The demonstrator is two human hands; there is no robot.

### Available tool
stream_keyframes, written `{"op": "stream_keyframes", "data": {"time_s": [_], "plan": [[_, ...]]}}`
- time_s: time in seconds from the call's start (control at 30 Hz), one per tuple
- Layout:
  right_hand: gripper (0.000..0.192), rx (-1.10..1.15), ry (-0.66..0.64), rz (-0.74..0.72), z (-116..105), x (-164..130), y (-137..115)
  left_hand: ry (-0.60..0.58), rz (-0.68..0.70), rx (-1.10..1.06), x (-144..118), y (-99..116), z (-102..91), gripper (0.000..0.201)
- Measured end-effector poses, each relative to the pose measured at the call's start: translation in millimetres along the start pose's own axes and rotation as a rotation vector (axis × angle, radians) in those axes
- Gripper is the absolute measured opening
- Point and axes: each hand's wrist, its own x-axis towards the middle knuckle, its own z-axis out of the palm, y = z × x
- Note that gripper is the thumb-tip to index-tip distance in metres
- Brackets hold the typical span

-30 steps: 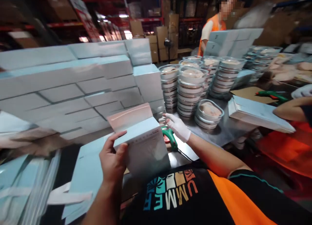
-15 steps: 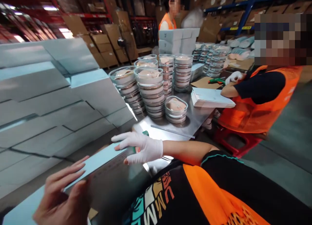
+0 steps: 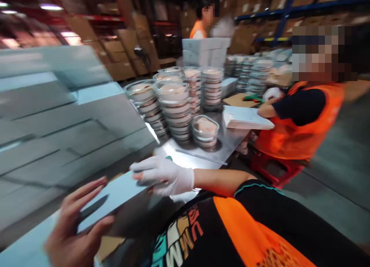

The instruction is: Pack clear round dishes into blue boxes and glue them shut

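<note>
A pale-blue-looking white box [image 3: 120, 197] lies in front of my body, its narrow top face lit and its near side in shadow. My left hand [image 3: 79, 224], bare and blurred, spans the near-left end, fingers along the far edge and thumb on the near side. At the other end my right hand [image 3: 167, 176], in a white glove with some fingertips bare, grips the box with fingers over the top and thumb at the near side. Behind the right hand, a small green thing [image 3: 169, 158] is mostly hidden.
Stacked white boxes [image 3: 78, 124] form a wall at left. Stacks of clear round containers [image 3: 175, 108] stand on the metal table [image 3: 199, 156], with a short stack [image 3: 206, 132] nearer. A co-worker [image 3: 306, 116] sits at right by flat white cartons [image 3: 245, 117]; another person [image 3: 199, 27] stands behind.
The box has tilted so more of its top face shows, and both hands have stayed on it. More brown cardboard shows below my left hand. The whole view has shifted slightly.
</note>
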Motion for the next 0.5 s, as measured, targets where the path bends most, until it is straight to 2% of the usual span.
{"op": "stream_keyframes", "data": {"time_s": [0.07, 0.13, 0.2, 0.37, 0.5], "plan": [[0.046, -0.023, 0.085, 0.009, -6.9, -13.8, -11.3, -0.054, 0.073, -0.004, -4.0, -0.1, 1.0, 0.045], [0.054, -0.018, 0.089, 0.002, -16.0, -22.3, -15.3, -0.058, 0.2, -0.019, -1.4, -1.9, 3.5, 0.059], [0.061, 0.006, 0.1, 0.005, -22.8, -23.9, -14.8, -0.062, 0.249, -0.035, 4.5, -5.6, 5.1, 0.066], [0.067, -0.017, 0.087, 0.013, -23.5, -18.5, -18.4, -0.116, 0.287, -0.04, 9.7, -7.7, 8.8, 0.071], [0.065, -0.05, 0.095, 0.012, -22.5, -17.4, -15.9, -0.153, 0.311, 0.008, 10.2, -5.0, 4.4, 0.06]]}}
